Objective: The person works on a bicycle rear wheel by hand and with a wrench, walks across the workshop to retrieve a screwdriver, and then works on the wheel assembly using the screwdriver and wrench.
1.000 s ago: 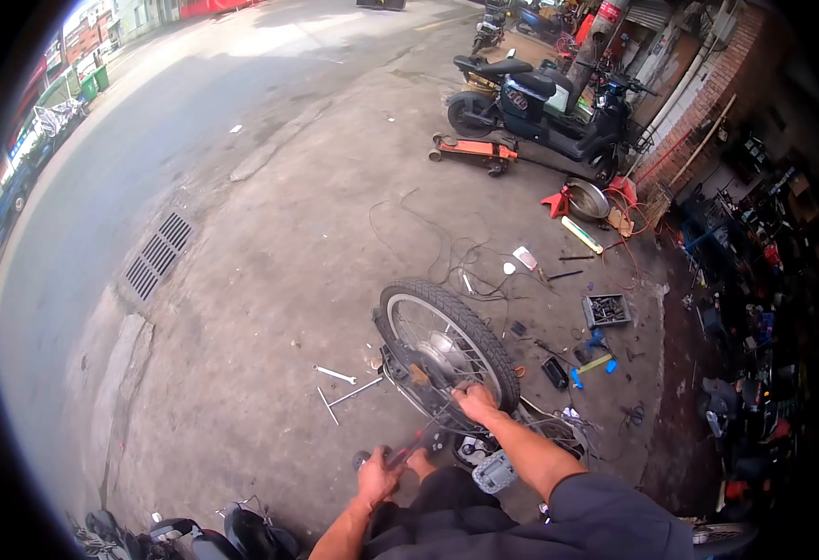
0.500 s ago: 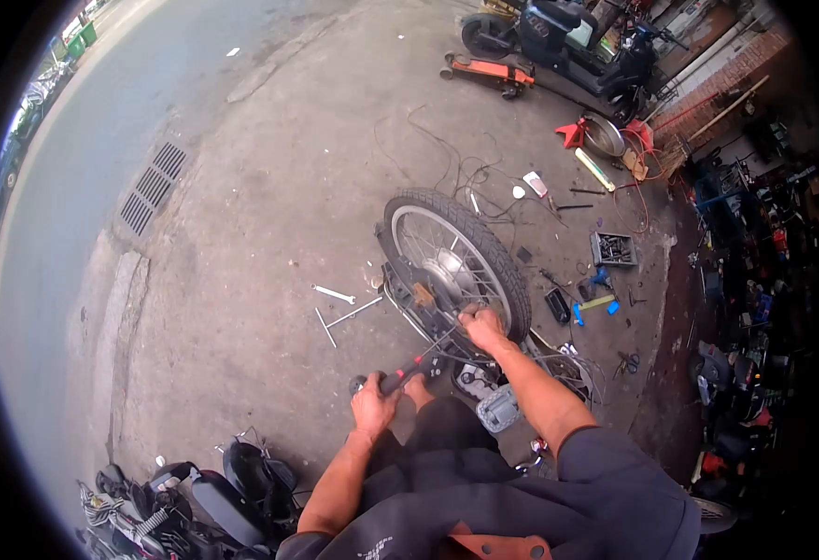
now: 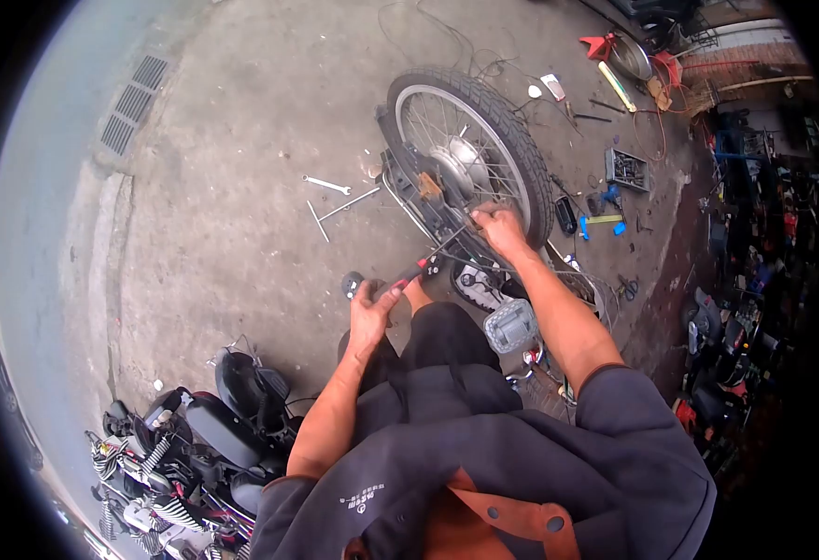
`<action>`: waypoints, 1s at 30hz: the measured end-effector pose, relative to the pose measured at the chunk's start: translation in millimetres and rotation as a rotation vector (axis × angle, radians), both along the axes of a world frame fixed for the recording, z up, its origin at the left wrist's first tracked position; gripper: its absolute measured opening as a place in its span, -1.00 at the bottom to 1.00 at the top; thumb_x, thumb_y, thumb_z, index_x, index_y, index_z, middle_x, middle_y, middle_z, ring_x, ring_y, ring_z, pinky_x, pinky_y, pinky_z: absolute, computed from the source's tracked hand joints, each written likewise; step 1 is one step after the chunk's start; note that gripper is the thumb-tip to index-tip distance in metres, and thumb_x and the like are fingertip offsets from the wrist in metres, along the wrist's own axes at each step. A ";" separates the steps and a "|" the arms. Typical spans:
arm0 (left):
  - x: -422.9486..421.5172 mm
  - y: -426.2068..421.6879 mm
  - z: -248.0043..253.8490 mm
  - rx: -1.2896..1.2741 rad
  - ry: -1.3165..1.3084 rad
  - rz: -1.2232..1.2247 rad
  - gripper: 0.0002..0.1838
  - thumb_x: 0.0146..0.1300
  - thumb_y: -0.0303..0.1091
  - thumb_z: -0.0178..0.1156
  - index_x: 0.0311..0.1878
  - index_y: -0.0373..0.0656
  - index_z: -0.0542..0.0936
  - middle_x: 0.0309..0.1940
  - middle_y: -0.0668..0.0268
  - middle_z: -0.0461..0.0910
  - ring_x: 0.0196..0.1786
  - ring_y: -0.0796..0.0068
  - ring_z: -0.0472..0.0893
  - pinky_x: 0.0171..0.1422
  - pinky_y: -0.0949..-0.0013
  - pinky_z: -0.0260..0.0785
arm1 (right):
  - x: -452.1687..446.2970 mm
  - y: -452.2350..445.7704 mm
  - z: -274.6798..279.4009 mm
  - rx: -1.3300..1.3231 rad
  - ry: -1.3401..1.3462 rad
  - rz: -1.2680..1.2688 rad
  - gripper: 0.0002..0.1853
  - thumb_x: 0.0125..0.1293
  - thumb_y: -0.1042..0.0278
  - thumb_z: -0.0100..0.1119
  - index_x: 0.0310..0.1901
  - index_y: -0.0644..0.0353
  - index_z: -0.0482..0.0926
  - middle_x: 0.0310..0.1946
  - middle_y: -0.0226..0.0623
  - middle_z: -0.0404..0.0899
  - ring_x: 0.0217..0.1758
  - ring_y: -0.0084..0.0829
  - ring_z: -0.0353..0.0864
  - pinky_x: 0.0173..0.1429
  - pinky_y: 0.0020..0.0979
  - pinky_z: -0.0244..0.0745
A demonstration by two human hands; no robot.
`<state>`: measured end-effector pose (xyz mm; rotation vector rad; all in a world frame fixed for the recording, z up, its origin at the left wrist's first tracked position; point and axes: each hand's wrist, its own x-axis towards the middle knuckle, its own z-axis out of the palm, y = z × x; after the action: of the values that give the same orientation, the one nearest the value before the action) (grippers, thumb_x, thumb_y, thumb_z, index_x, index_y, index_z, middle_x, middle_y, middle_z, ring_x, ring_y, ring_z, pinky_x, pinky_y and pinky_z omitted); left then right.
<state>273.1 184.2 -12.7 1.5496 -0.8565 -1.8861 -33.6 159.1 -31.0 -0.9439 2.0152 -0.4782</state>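
My left hand (image 3: 370,317) is closed around a black-and-red power driver (image 3: 408,278) with a long thin shaft. Its round dark end sticks out past my thumb, and the shaft slants up toward the wheel's hub area. The fingers of my right hand (image 3: 501,231) are pinched together beside the spokes, near the shaft's far end; what they grip is too small to make out. Around them is the rear of a motorbike lying low: a spoked wheel (image 3: 528,166) with a black tyre, a rusty brown part (image 3: 429,187) and a grey ribbed cover (image 3: 510,326).
On the concrete left of the wheel lie a spanner (image 3: 326,185) and a T-handle wrench (image 3: 346,203). Right of it stand a metal tray of small parts (image 3: 627,170) and blue-and-yellow tools (image 3: 604,220). Parked motorbikes (image 3: 232,420) crowd the lower left.
My view has tilted down, so the wheel and both hands sit higher in the picture. Both hands keep nearly the same places at the wheel and the driver.
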 end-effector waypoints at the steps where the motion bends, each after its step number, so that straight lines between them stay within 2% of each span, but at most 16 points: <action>1: -2.3 -4.7 7.3 0.339 0.135 0.095 -0.71 0.32 -0.25 0.20 -0.20 -0.35 0.48 -0.70 0.24 0.42 -0.69 0.41 0.41 -0.54 0.25 0.32 | -2.3 1.6 -5.7 0.013 -0.012 -0.008 -0.66 0.27 0.08 0.10 -0.11 0.15 0.65 -0.14 -0.05 0.65 0.02 -0.10 0.60 0.13 -0.23 0.38; 2: -3.3 -5.7 -1.4 0.467 0.162 0.154 -0.73 0.36 -0.22 0.11 -0.26 -0.29 0.48 -0.75 0.27 0.34 -0.71 0.38 0.39 -0.53 0.21 0.34 | -3.4 3.3 -10.1 0.026 -0.027 -0.017 -0.65 0.28 0.07 0.09 -0.10 0.14 0.65 -0.13 -0.06 0.65 0.02 -0.10 0.60 0.13 -0.23 0.38; 5: 1.7 -5.5 -10.9 0.617 0.259 0.157 -0.73 0.37 -0.22 0.11 -0.24 -0.30 0.49 -0.70 0.27 0.37 -0.69 0.42 0.39 -0.54 0.30 0.35 | -7.7 7.5 -23.6 -0.020 -0.065 -0.023 -0.64 0.28 0.05 0.09 -0.07 0.12 0.65 -0.13 -0.07 0.66 0.04 -0.10 0.60 0.14 -0.23 0.38; 8: -5.0 0.7 -5.1 0.480 0.237 0.197 -0.70 0.41 -0.18 0.05 -0.24 -0.28 0.52 -0.64 0.27 0.42 -0.67 0.41 0.40 -0.51 0.29 0.37 | -9.0 12.1 -35.9 -0.121 -0.134 -0.100 -0.75 0.29 0.23 0.20 -0.17 0.25 0.64 -0.36 -0.32 0.62 -0.37 -0.52 0.55 -0.24 -0.45 0.44; 11: -4.4 6.6 -11.1 0.317 0.151 0.154 -0.67 0.42 -0.14 0.04 -0.15 -0.28 0.51 -0.52 0.26 0.48 -0.57 0.41 0.46 -0.48 0.27 0.39 | -11.5 14.0 -36.8 -0.114 -0.166 -0.096 -0.71 0.30 0.21 0.19 -0.14 0.28 0.63 -0.34 -0.32 0.63 -0.33 -0.53 0.56 -0.24 -0.48 0.45; 14: 5.0 -1.6 -6.8 0.529 0.198 0.078 -0.61 0.36 -0.09 0.16 0.01 -0.22 0.47 -0.39 0.30 0.49 -0.48 0.44 0.49 -0.39 0.28 0.51 | -17.3 20.2 -43.9 -0.119 -0.253 -0.135 -0.68 0.31 0.20 0.18 -0.08 0.30 0.62 -0.28 -0.29 0.65 -0.28 -0.48 0.60 -0.22 -0.45 0.48; 17: 6.3 -2.9 -16.9 0.693 0.210 0.139 -0.59 0.37 -0.08 0.15 0.07 -0.24 0.46 -0.36 0.27 0.51 -0.46 0.44 0.50 -0.37 0.30 0.51 | -19.2 26.2 -48.6 -0.131 -0.511 -0.296 -0.65 0.34 0.18 0.15 -0.03 0.31 0.59 -0.19 -0.24 0.66 -0.20 -0.42 0.65 -0.18 -0.43 0.52; 20: -14.4 -2.3 -0.4 0.467 0.090 0.183 -0.62 0.40 -0.08 0.10 -0.01 -0.24 0.50 -0.51 0.25 0.50 -0.59 0.44 0.45 -0.46 0.31 0.44 | -11.5 21.8 -27.5 -0.087 -0.441 -0.300 -0.56 0.33 0.07 0.09 -0.07 0.36 0.62 -0.25 -0.05 0.67 -0.12 -0.38 0.66 -0.08 -0.31 0.52; 23: -18.1 5.1 1.9 0.310 0.020 0.201 -0.63 0.41 -0.09 0.07 -0.05 -0.27 0.50 -0.49 0.23 0.51 -0.56 0.42 0.47 -0.46 0.31 0.44 | -15.2 25.7 -27.2 0.044 -0.275 -0.125 -0.58 0.35 0.10 0.06 -0.03 0.34 0.61 -0.20 0.00 0.66 -0.07 -0.28 0.66 0.02 -0.29 0.50; 26: -5.4 -7.3 1.1 0.523 0.083 0.090 -0.61 0.38 -0.14 0.11 0.02 -0.33 0.44 -0.34 0.21 0.54 -0.40 0.44 0.54 -0.38 0.32 0.49 | -8.0 28.3 -17.7 -0.186 0.048 0.132 -0.65 0.42 0.23 0.01 0.03 0.35 0.56 -0.16 -0.18 0.65 -0.08 -0.37 0.65 -0.01 -0.37 0.53; 29: -3.1 -12.9 -1.5 0.612 0.105 0.088 -0.59 0.36 -0.20 0.15 0.07 -0.37 0.40 -0.28 0.21 0.55 -0.33 0.45 0.56 -0.32 0.32 0.52 | -7.4 31.1 -26.2 -0.210 -0.162 -0.011 -0.69 0.41 0.30 0.01 0.03 0.33 0.56 -0.16 -0.20 0.65 -0.11 -0.40 0.63 0.00 -0.40 0.51; 30: -6.0 -12.0 1.5 0.556 0.100 0.110 -0.61 0.35 -0.20 0.16 0.05 -0.34 0.41 -0.27 0.21 0.54 -0.33 0.43 0.55 -0.30 0.30 0.52 | -7.9 31.2 -27.7 -0.190 -0.173 -0.030 -0.67 0.39 0.26 0.02 0.02 0.32 0.58 -0.14 -0.14 0.65 -0.06 -0.31 0.63 0.05 -0.36 0.48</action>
<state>267.2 172.2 -11.1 1.7453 -0.1952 -2.2110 -41.6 190.3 -58.7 -0.9520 1.8530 -0.7526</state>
